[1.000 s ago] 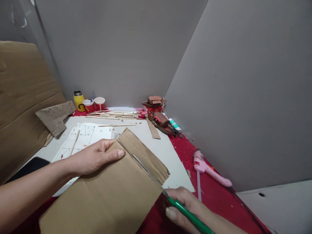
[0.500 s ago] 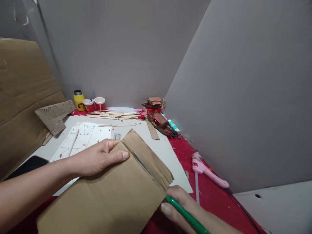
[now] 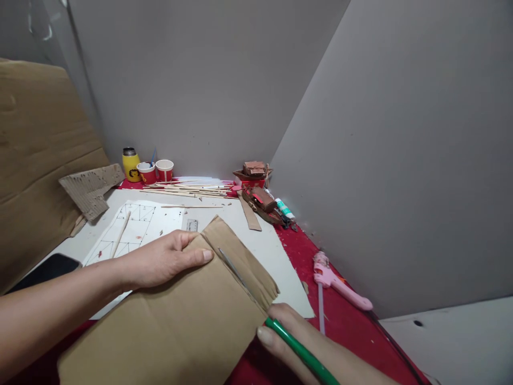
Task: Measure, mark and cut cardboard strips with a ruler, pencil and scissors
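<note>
My left hand [image 3: 172,259] grips a brown cardboard sheet [image 3: 168,326] near its upper edge, thumb on top and fingers hidden beneath. My right hand [image 3: 286,331] is closed around green-handled scissors [image 3: 296,345] at the sheet's lower right. One scissor blade lies on top of the cardboard, pointing up and left toward my left thumb; the other blade is hidden. A strip of the cardboard [image 3: 244,256] stands along the far side of the blade, still joined near my left hand. The cardboard is held tilted above the table.
A paper with line drawings [image 3: 138,224] lies on a white board [image 3: 288,289]. Thin wooden sticks [image 3: 192,190], cups [image 3: 164,170] and a yellow bottle [image 3: 130,166] sit behind. Small brown model boats [image 3: 260,199] and a pink glue gun [image 3: 340,286] are at right. Large cardboard [image 3: 44,144] leans left.
My right hand and the scissors have shifted slightly left and up along with the cardboard's right end. My left hand keeps its hold in nearly the same place.
</note>
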Available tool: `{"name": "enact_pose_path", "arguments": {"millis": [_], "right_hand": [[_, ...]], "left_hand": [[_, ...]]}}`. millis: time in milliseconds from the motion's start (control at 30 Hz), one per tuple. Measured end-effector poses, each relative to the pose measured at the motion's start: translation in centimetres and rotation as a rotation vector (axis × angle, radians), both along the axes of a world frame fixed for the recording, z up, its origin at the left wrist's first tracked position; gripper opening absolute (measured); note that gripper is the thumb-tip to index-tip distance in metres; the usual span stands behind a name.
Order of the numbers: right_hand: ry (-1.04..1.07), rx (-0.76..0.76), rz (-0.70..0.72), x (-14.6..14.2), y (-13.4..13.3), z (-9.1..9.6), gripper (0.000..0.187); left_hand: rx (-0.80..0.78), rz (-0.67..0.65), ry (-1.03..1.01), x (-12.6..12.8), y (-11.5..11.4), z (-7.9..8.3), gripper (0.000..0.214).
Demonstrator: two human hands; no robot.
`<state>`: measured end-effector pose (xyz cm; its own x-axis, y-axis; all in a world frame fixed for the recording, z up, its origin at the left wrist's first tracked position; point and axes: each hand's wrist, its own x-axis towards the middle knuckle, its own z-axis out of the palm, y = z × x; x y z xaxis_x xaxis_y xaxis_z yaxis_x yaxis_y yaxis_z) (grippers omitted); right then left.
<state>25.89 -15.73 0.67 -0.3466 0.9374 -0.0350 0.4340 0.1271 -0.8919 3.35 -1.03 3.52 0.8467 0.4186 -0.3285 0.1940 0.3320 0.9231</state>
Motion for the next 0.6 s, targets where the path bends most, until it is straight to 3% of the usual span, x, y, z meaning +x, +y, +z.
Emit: {"name": "enact_pose_path", "arguments": {"millis": [200, 400, 500, 600], "right_hand": [[0.064, -0.059, 0.026, 0.4, 0.3, -0.6, 0.064], [0.189, -0.238, -0.046, 0.6, -0.8, -2.3, 0.057], [0.283, -0.238, -0.060, 0.7, -0.8, -3.8, 0.059], [0.263, -0.157, 0.054, 1.0, -0.1, -4.6, 0.058]], "left_hand": [[-0.020, -0.010, -0.025, -0.3, 0.1, 0.3, 0.032], [-0.016, -0.026, -0.025, -0.4, 0.2, 0.1, 0.037], [-0.014, -0.036, -0.037, -0.3, 0.1, -0.1, 0.037], [-0.016, -0.035, -0.036, -0.2, 0.1, -0.1, 0.038]]}}
